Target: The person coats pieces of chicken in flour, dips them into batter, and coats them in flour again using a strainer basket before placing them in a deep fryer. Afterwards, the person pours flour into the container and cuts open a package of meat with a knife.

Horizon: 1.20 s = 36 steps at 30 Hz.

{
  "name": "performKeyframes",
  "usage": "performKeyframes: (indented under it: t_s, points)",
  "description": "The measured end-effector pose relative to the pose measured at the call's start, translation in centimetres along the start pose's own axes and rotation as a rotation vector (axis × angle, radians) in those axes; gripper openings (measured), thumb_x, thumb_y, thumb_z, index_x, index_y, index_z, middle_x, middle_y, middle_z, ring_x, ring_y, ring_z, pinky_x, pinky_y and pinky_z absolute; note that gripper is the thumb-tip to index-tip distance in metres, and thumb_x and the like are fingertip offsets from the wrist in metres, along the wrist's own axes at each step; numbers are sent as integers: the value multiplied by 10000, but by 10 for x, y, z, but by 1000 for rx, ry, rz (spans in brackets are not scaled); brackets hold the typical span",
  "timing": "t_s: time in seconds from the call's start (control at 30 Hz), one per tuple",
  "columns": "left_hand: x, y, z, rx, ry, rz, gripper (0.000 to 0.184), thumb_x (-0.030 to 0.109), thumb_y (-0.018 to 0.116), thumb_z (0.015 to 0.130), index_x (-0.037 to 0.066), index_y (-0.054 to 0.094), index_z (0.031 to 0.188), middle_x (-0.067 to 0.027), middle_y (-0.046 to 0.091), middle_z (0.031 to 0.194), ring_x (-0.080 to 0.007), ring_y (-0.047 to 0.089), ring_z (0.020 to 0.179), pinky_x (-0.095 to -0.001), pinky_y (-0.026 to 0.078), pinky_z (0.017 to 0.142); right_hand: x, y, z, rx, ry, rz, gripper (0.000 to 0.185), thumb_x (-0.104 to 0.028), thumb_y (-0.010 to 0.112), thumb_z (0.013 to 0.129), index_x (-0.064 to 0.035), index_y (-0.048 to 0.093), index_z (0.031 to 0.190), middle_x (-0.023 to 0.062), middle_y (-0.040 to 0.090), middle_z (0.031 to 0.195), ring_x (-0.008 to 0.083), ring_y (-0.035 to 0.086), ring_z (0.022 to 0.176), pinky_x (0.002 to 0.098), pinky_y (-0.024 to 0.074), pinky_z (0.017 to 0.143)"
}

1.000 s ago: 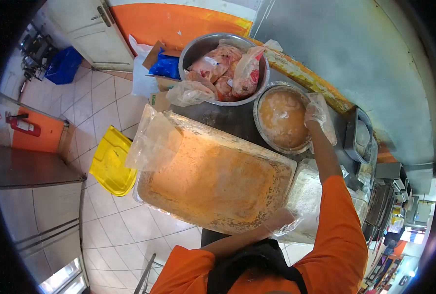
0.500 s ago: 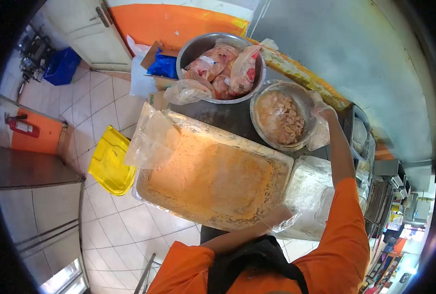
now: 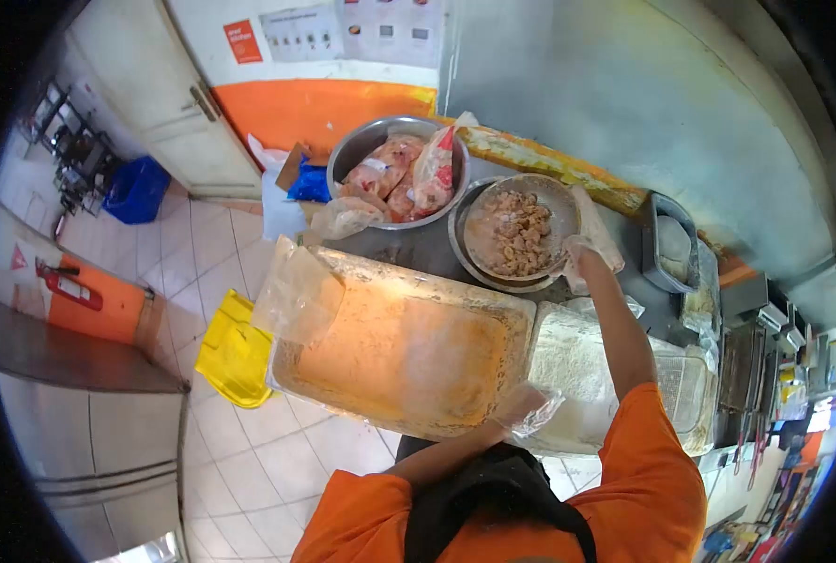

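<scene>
My right hand [image 3: 582,260], in a clear plastic glove, is closed on the right rim of a round sieve [image 3: 570,211]. Pale raw meat pieces [image 3: 521,235] lie in the sieve, which sits over a metal bowl [image 3: 459,246] whose left edge shows beneath. My left hand [image 3: 523,410], also in a loose clear glove, hovers over the near right corner of a large tub [image 3: 390,333] dusted with orange-tinted powder. Its fingers are blurred inside the plastic. To the right of that tub stands another tub of white flour [image 3: 573,361].
A large steel bowl [image 3: 335,169] with bagged raw meat [image 3: 399,174] stands at the back, near the wall. A clear plastic bag [image 3: 296,296] hangs over the tub's left corner. On the right are a grey container [image 3: 657,249] and racks. A yellow lid [image 3: 230,352] is at the left.
The sieve has shifted relative to the bowl under it, exposing the bowl's left side. My right hand stays on its rim. The camera view has tilted up, bringing wall posters into sight.
</scene>
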<state>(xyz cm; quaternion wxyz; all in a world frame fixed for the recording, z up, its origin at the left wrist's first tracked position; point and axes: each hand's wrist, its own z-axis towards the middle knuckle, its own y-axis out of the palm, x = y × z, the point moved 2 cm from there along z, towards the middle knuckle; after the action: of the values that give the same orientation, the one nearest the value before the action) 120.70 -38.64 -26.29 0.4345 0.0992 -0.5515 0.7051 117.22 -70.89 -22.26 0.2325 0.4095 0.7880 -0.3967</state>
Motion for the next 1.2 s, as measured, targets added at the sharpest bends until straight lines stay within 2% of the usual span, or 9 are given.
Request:
performKeyframes:
  t_s: [0.3,0.4,0.57,0.67,0.77,0.83,0.9,1.1,1.2]
  points:
    - [-2,7,-3,-177,30,235,123,244,529,863,125,561,858,-18,539,702,-171,525,574,-341,392,475,84,43,24,260,-817,-500,431,-253,540,861,-56,471,1238,150,494,1229,260,502,1075,372,487,768]
    - [1,7,-5,-187,15,200,121,241,530,861,125,562,853,-20,539,698,-173,526,573,-344,391,475,72,61,14,59,-413,165,461,-272,517,889,-81,448,1304,143,481,1321,259,500,1158,372,499,827]
    - [-12,8,-1,-166,27,205,118,238,532,857,125,563,844,-23,538,692,-176,527,571,-348,391,475,-29,90,-82,-394,-408,1319,379,-254,508,897,-71,490,1228,124,518,1246,244,541,1071,354,506,810]
    - [-5,3,-7,-177,22,181,116,236,533,855,125,565,839,-25,537,688,-178,528,570,-351,391,475,0,80,-26,-293,-285,1144,334,-244,502,901,-65,515,1183,113,541,1201,234,566,1019,343,510,799]
    - [-12,1,-6,-169,38,183,115,234,535,852,125,566,834,-27,537,684,-180,529,568,-354,391,475,-26,78,-67,9,-798,516,294,-234,497,905,-59,540,1138,101,564,1156,225,591,966,333,514,789]
    - [-12,2,-6,-162,37,179,113,232,535,851,125,566,830,-28,536,682,-182,530,567,-356,390,475,-52,89,-106,-149,-763,914,271,-227,493,908,-55,557,1108,94,579,1126,219,607,931,325,517,782]
    - [-8,-2,-10,-169,33,158,112,231,536,849,125,567,827,-29,536,679,-183,530,567,-357,390,475,-29,90,-60,-406,-56,1519,229,-183,443,949,-120,536,1149,71,596,1136,252,573,1023,451,513,849]
    - [-9,-1,-7,-161,44,142,110,227,539,845,125,569,817,-33,535,671,-187,532,564,-363,390,474,-54,98,-111,-443,-347,1478,163,-180,504,912,-102,549,1048,61,622,929,246,589,910,426,497,838]
    - [-4,-6,-9,-179,28,115,108,224,540,842,125,570,811,-35,535,668,-189,533,563,-366,390,474,4,65,-76,268,-957,-404,58,-148,539,875,-98,524,902,36,551,676,241,606,798,411,508,841]
